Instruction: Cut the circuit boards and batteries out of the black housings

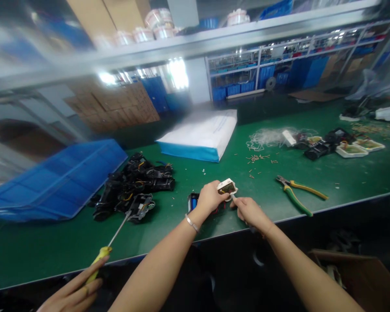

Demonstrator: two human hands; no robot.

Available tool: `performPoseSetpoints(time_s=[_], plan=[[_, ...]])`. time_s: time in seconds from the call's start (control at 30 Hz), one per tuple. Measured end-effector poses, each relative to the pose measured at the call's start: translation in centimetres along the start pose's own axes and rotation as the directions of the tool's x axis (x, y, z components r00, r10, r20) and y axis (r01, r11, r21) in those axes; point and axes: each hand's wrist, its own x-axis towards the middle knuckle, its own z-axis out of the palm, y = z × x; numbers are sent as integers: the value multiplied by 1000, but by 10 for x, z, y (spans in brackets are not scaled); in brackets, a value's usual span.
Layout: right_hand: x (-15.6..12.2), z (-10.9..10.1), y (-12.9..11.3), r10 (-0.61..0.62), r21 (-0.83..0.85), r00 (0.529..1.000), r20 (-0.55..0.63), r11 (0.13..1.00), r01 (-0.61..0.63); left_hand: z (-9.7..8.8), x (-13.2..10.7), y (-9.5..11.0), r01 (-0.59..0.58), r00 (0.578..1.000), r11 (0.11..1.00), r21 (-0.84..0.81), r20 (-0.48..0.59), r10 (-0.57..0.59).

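Near the front edge of the green table, my left hand (209, 197) is closed on a small white plastic housing (227, 186) with a dark, circuit-like inside. My right hand (249, 210) is closed just right of it, pinching a thin pale piece that touches the housing's lower edge; its kind cannot be made out. Partly under my left hand lies a black part with a blue section (192, 203), and red wires show between the hands. To the right rest pliers (289, 185) with green and yellow handles.
At lower left, another person's hand (81, 288) holds a yellow screwdriver (99, 260) against a black assembly (139, 208) beside a dark pile. A blue bin (58, 186), white-and-blue package (198, 134), loose screws (256, 158), tangled clear wire (268, 138) and opened housings (351, 149) surround the workspace.
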Motion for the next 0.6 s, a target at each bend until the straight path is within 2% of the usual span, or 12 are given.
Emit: performPoseSetpoints(time_s=[0.13,0.2,0.3,0.37,0.43,0.5,0.6], plan=[[-16,-6,-3,-25,53,1000,7,998,25,0,-3,0,2,1000,991,-132,-29,-6],[-26,-4,-7,-18,194,999,28,981,12,-2,-4,3,-6,996,987,-158,-89,-8],[-40,2,-15,-20,488,991,129,871,-46,-11,-4,6,18,966,986,-163,-252,-60],[-45,5,-20,-23,607,993,113,793,-51,-18,-6,5,-27,936,984,-175,-349,-36],[-42,0,-23,3,681,1000,-23,732,13,-24,-10,4,-177,913,971,-160,-396,101],[-32,-11,-27,31,703,985,-171,704,100,-28,-16,3,-347,872,933,-93,-397,285],[-16,-29,-34,9,616,969,-246,774,149,-30,-26,6,-500,815,866,26,-323,481]])
